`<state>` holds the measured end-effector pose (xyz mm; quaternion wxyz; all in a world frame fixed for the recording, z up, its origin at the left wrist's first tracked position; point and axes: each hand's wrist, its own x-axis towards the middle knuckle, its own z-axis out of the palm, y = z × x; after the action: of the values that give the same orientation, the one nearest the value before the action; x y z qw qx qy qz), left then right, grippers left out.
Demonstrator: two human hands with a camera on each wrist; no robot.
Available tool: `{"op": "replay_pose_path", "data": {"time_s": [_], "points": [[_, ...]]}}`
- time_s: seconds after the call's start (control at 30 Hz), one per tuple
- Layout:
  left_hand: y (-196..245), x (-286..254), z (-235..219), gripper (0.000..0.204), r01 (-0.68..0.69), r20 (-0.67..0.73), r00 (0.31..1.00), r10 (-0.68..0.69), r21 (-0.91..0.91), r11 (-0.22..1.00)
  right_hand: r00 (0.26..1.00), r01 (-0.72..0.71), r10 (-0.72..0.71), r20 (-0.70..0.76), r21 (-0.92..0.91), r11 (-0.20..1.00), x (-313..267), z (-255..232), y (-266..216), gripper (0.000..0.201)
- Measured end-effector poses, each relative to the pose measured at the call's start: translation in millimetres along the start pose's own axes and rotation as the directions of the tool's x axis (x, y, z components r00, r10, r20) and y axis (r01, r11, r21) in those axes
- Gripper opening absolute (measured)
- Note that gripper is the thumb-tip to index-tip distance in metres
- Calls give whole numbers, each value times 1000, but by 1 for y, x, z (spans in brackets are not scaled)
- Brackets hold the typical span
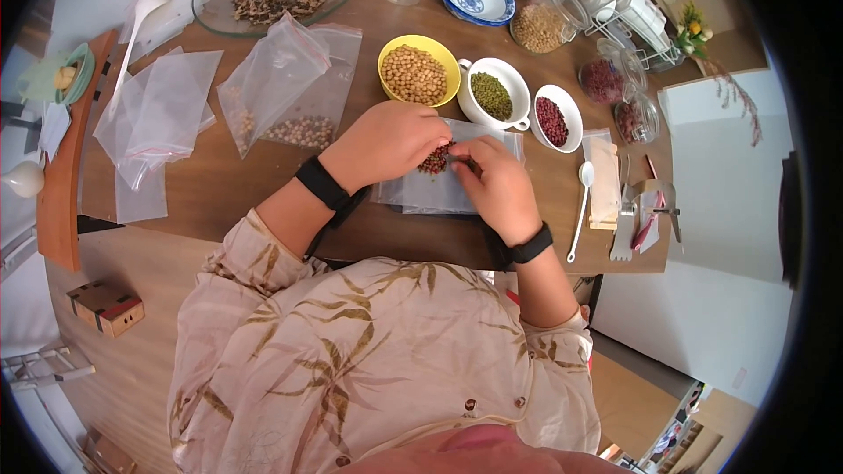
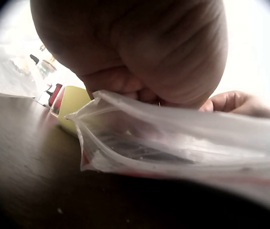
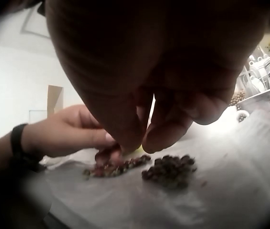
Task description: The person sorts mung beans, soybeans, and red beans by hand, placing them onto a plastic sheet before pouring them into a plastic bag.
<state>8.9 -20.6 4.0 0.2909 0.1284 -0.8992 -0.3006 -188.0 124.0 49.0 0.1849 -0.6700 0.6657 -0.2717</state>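
Note:
A small heap of mixed red and green beans (image 1: 433, 161) lies on a clear zip bag (image 1: 439, 196) near the table's front edge. My left hand (image 1: 395, 142) bends over the heap from the left, its fingertips at the beans. From the right, my right hand (image 1: 498, 193) reaches in with thumb and forefinger drawn close together. The right wrist view shows two clusters, a dark one (image 3: 170, 171) under the right fingertips and a looser one (image 3: 120, 168) by the left fingers. Whether either hand pinches a bean, I cannot tell. In the left wrist view the bag's edge (image 2: 182, 136) stands raised.
Behind the hands stand a yellow bowl (image 1: 454, 81) of tan beans, a white bowl (image 1: 518, 92) of green beans and an oval dish (image 1: 573, 129) of red beans. Plastic bags (image 1: 176, 92) lie left. A white spoon (image 1: 581, 202) and several tools lie right; jars (image 1: 645, 118) stand behind.

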Motion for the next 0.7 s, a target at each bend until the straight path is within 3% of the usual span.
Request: {"op": "replay_pose_path", "data": {"time_s": [0.27,0.3,0.37,0.43,0.7], "points": [[2,-1,1,17,21,7,1000,-21,-5,1000,991,-122,113,-70,-139,983,12,2,-3,20],[2,0,3,17,16,-50,999,-17,-5,1000,991,-123,114,-70,-140,983,14,3,-1,20],[3,-1,4,18,11,-105,994,-12,-6,1000,996,-45,36,-86,-110,993,16,5,2,21],[3,0,0,30,71,-6,997,-71,-37,997,998,-29,23,-58,-102,994,19,5,2,21],[1,-1,4,22,21,-55,998,-21,-12,1000,1000,-12,11,-23,-66,998,15,3,11,15]]}}
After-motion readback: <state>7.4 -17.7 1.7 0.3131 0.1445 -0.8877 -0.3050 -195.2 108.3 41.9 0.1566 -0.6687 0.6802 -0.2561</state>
